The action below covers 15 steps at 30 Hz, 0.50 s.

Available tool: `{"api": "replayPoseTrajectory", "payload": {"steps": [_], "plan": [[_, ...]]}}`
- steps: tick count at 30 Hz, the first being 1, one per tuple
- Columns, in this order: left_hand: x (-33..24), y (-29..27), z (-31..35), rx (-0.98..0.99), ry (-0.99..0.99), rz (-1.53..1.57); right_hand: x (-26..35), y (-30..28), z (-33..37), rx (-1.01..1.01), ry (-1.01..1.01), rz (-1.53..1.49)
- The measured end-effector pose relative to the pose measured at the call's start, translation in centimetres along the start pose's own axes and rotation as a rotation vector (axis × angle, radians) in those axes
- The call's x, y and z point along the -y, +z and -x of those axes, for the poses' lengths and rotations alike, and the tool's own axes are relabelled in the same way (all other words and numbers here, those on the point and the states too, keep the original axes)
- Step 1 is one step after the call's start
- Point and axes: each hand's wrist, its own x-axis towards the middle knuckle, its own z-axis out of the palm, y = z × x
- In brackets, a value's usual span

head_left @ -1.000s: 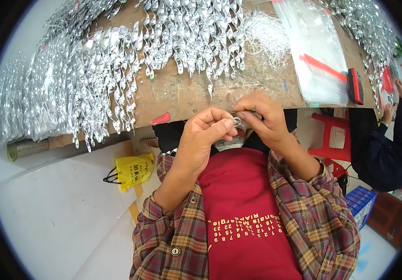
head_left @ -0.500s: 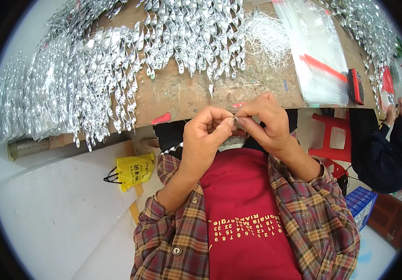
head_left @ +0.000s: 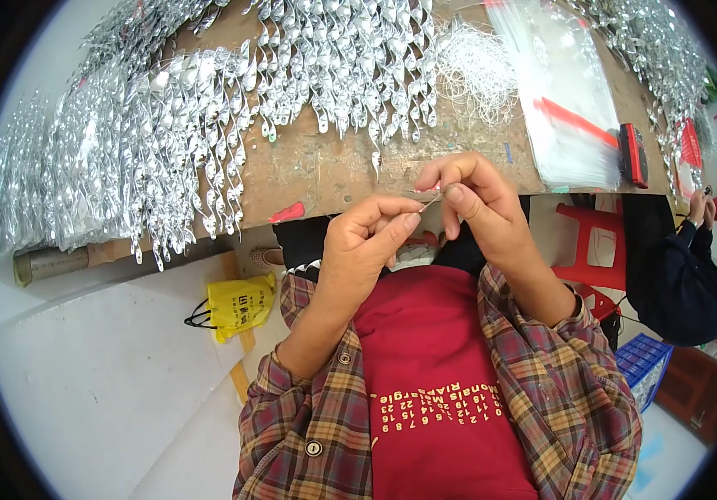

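Observation:
Above the front edge of the table, my left hand (head_left: 357, 250) pinches one end of a thin wire-like strand (head_left: 431, 202) between thumb and forefinger. My right hand (head_left: 489, 212) grips the other end between its thumb and fingers, slightly farther out and higher. The strand spans the short gap between the fingertips; its exact kind is too small to make out. Beyond my hands, shiny silver twisted spiral strips (head_left: 350, 58) lie in rows on the wooden table (head_left: 317, 162), their ends pointing toward me.
On the table are a tangle of white cord (head_left: 477, 71), clear plastic sleeves (head_left: 571, 108) and a red-black box-shaped device (head_left: 634, 156). A yellow bag (head_left: 242, 306) is below left. A red stool (head_left: 592, 242) and a co-worker in dark clothes (head_left: 679, 283) are at right.
My fingertips have drawn apart; the right hand rose a little, and its fingers loosened. The small loop between them now shows as a straighter strand. My left hand barely moved.

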Motion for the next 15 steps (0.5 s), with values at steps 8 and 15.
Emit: {"api": "replayPoseTrajectory", "payload": {"steps": [8,15], "plan": [[-0.7,-0.4,-0.3,0.091,-0.132,0.087,-1.5,-0.3,-0.7,0.057,0.147,-0.459],[0.5,-2.4,-1.0,0.188,-0.096,0.273,-3.1,-1.6,-0.2,0.050,0.075,-0.019]]}}
